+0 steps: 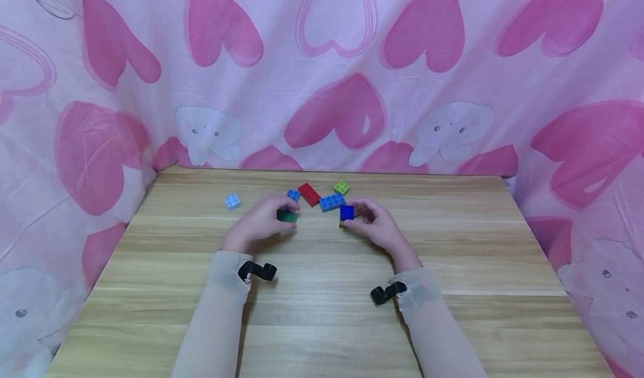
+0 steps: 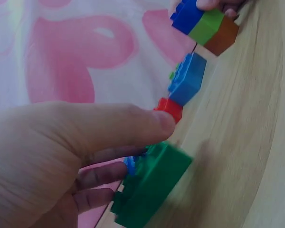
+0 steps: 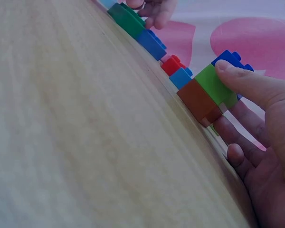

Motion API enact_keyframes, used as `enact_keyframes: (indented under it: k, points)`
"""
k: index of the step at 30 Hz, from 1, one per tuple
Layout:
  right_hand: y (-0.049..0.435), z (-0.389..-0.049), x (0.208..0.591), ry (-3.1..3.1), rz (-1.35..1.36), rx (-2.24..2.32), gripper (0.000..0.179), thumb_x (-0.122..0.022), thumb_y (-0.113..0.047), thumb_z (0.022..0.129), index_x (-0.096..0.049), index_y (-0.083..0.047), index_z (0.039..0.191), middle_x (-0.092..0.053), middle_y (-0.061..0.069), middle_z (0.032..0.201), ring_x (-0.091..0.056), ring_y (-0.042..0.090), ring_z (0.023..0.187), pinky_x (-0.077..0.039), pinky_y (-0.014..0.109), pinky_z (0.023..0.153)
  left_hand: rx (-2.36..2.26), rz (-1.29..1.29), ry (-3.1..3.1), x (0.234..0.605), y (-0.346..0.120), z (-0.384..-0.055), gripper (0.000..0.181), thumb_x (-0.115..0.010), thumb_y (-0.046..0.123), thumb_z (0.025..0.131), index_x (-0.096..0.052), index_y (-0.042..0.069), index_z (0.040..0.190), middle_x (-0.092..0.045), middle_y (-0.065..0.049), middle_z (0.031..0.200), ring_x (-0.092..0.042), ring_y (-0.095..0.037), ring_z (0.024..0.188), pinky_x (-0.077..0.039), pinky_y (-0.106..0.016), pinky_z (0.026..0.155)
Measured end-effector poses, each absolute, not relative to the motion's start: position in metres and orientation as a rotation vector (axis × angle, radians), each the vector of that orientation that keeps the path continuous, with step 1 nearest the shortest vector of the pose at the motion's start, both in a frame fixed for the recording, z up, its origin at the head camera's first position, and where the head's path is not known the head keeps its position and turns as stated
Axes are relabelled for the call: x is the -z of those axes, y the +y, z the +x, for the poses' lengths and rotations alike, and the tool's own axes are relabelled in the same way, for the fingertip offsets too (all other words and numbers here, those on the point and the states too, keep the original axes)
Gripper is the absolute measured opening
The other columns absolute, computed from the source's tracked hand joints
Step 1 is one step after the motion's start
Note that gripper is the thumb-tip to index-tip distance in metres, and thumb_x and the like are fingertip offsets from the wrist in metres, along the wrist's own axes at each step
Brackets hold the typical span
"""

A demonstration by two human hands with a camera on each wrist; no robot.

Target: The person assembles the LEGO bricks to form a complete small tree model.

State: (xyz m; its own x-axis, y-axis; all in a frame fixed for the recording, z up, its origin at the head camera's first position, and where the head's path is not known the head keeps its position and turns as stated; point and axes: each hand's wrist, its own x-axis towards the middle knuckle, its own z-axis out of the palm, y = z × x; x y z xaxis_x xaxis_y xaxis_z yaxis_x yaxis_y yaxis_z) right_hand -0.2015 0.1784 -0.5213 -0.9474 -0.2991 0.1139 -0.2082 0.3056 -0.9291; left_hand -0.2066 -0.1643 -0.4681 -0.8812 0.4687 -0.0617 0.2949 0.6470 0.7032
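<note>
In the head view my right hand point(image 1: 377, 227) holds a small stack of toy building bricks point(image 1: 347, 213). The right wrist view shows its layers: a dark blue brick point(image 3: 227, 60) on top, a lime green brick point(image 3: 213, 84) in the middle and a brown brick point(image 3: 197, 100) at the bottom. The thumb presses the near side, with fingers behind. My left hand point(image 1: 259, 218) is around a green brick point(image 1: 288, 216) on the table. In the left wrist view its thumb passes above the green brick point(image 2: 154, 187), and its loosely bent fingers are beside the studs.
Beyond the hands on the wooden table point(image 1: 322, 299) lie a red brick point(image 1: 309, 194), a blue brick point(image 1: 332, 202), another blue brick point(image 1: 293, 195) and a lime brick point(image 1: 341, 187). A light blue brick point(image 1: 232, 201) sits farther left. A pink heart-patterned curtain point(image 1: 332, 115) hangs behind.
</note>
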Motion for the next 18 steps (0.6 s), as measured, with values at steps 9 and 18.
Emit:
enact_keyframes:
  k: [9,18]
  points:
    - [0.179,-0.201,0.522,2.468,-0.482,1.743,0.045,-0.087,-0.023,0.097,-0.071,-0.019,0.139,-0.074,0.008,0.122,-0.065,0.032,0.11,-0.048,0.028,0.081,-0.998,0.475,2.723,0.469,-0.18,-0.205,0.045,-0.078,0.008,0.095,-0.072,0.015,0.14,-0.056,-0.013,0.157,-0.044,-0.038,0.145,-0.041,-0.061,0.122]
    - [0.178,-0.203,0.523,2.441,-0.453,1.75,0.045,-0.086,-0.022,0.098,-0.07,-0.017,0.14,-0.072,0.013,0.124,-0.064,0.037,0.116,-0.047,0.028,0.084,-1.034,0.411,2.746,0.471,-0.194,-0.207,0.043,-0.068,-0.003,0.099,-0.07,0.009,0.141,-0.059,-0.016,0.152,-0.054,-0.038,0.133,-0.047,-0.061,0.117]
